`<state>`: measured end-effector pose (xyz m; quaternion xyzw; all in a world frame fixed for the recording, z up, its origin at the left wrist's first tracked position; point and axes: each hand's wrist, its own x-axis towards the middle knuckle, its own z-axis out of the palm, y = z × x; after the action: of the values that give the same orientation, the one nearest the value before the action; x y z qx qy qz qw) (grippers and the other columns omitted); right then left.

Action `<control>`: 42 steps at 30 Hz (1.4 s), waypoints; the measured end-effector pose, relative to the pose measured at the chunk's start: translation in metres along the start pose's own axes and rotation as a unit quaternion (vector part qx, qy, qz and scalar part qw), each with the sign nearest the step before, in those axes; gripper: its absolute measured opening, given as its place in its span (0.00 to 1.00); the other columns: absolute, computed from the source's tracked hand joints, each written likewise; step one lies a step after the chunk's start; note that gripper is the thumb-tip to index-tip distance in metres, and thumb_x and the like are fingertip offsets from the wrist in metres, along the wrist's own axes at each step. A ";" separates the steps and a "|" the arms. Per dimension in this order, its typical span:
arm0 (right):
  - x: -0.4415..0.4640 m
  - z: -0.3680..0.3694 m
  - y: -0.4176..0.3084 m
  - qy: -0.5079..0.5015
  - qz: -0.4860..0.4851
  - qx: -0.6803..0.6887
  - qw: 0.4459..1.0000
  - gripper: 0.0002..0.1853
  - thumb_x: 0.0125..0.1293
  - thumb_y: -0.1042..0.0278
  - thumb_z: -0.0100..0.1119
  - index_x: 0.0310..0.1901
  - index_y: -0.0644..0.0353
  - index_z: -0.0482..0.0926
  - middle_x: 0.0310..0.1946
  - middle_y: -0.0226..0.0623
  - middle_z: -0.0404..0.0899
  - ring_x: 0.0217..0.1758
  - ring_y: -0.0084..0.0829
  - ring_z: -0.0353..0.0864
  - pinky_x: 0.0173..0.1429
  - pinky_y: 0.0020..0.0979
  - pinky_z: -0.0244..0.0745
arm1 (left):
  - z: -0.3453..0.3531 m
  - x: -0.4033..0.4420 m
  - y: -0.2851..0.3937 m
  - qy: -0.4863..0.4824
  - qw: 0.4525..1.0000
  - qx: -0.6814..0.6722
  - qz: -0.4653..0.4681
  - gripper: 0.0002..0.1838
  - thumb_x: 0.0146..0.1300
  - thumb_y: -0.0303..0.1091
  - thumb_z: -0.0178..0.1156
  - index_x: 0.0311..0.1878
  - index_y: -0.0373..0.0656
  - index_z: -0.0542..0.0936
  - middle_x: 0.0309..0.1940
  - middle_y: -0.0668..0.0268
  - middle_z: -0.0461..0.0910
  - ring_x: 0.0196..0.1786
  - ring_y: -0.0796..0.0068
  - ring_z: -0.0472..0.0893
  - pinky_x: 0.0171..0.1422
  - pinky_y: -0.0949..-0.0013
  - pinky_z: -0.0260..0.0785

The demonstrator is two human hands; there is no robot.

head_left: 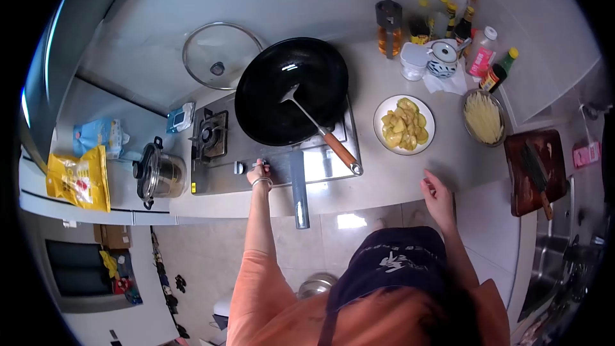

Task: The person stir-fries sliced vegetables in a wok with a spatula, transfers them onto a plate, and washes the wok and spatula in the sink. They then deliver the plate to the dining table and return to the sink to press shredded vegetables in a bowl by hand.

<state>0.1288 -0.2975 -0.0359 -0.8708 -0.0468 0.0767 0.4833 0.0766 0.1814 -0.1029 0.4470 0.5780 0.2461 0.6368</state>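
My left hand (259, 173) is closed on a stove knob at the front of the gas stove (218, 178). Just above and to the right of it, a black wok (269, 102) sits on the right burner, its grey handle pointing toward me. A spatula (333, 148) with a wooden handle rests in the wok. My right hand (437, 197) hangs at the counter's front edge with its fingers apart, holding nothing. Beyond it is a white plate (379, 104) of yellowish cooked pieces (403, 127).
Left: a glass-lidded pot (168, 176), a yellow bag (80, 179) and the left burner (209, 134). Behind the wok leans a glass lid (204, 57). Right: a bowl of pale strips (483, 117), bottles (482, 51), a knife (535, 166) on a cutting board (517, 182) and a sink (551, 250).
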 end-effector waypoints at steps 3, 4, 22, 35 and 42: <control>0.000 0.001 0.002 0.000 -0.004 0.006 1.000 0.18 0.59 0.63 0.54 0.51 0.56 0.72 0.31 0.35 0.78 0.30 0.27 0.76 0.34 0.27 0.70 | -0.003 -0.001 0.000 -0.021 1.000 -0.015 0.002 0.13 0.60 0.34 0.55 0.25 0.36 0.71 0.15 0.63 0.73 0.12 0.81 0.64 0.12 0.79 0.53; 0.001 0.002 0.001 -0.003 -0.010 0.020 1.000 0.18 0.59 0.62 0.55 0.51 0.56 0.73 0.31 0.35 0.78 0.30 0.28 0.76 0.35 0.27 0.70 | -0.004 0.001 0.000 -0.027 1.000 -0.007 0.004 0.13 0.60 0.35 0.55 0.25 0.37 0.71 0.16 0.64 0.73 0.12 0.82 0.65 0.12 0.80 0.53; 0.010 -0.004 0.044 0.010 0.038 0.018 0.999 0.18 0.59 0.57 0.52 0.49 0.57 0.73 0.31 0.38 0.78 0.33 0.32 0.77 0.38 0.30 0.71 | -0.008 0.018 0.002 -0.059 0.997 0.005 -0.041 0.15 0.64 0.41 0.49 0.22 0.49 0.66 0.12 0.73 0.65 0.12 0.84 0.61 0.14 0.82 0.54; 0.075 0.003 0.053 0.059 0.043 0.109 0.991 0.18 0.59 0.60 0.55 0.49 0.59 0.73 0.28 0.38 0.77 0.29 0.27 0.76 0.37 0.28 0.70 | -0.019 -0.001 0.013 -0.084 0.991 0.101 -0.024 0.17 0.61 0.47 0.51 0.26 0.44 0.73 0.13 0.71 0.68 0.12 0.82 0.63 0.14 0.80 0.55; 0.085 0.001 0.072 0.056 0.041 0.145 0.987 0.20 0.59 0.57 0.53 0.50 0.60 0.72 0.31 0.39 0.78 0.30 0.33 0.78 0.38 0.31 0.72 | -0.065 0.015 0.025 -0.161 0.981 0.093 -0.049 0.11 0.60 0.44 0.52 0.36 0.47 0.74 0.17 0.73 0.69 0.14 0.81 0.65 0.14 0.80 0.55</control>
<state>0.2125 -0.3215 -0.1054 -0.7957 0.0277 0.0539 0.6027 0.0224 0.2246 -0.0854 0.5091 0.5094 0.0847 0.6886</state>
